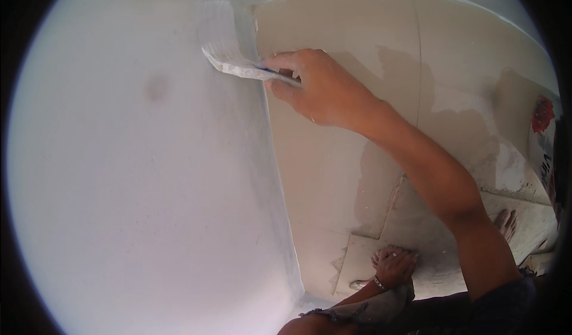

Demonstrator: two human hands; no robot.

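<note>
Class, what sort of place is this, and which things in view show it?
Probably a room under renovation: white paste streaked on the pale wall, a paste-edged flat tool in the right hand, and a patchy floor.

Room under renovation, white-streaked wall [155, 174], patchy beige floor [325, 174]

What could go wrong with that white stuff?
Lumpy white stuff along the tool might drop and mess up the floor. The right hand is close to the wall, so it could bump the white streaky patch and smudge it.
</note>
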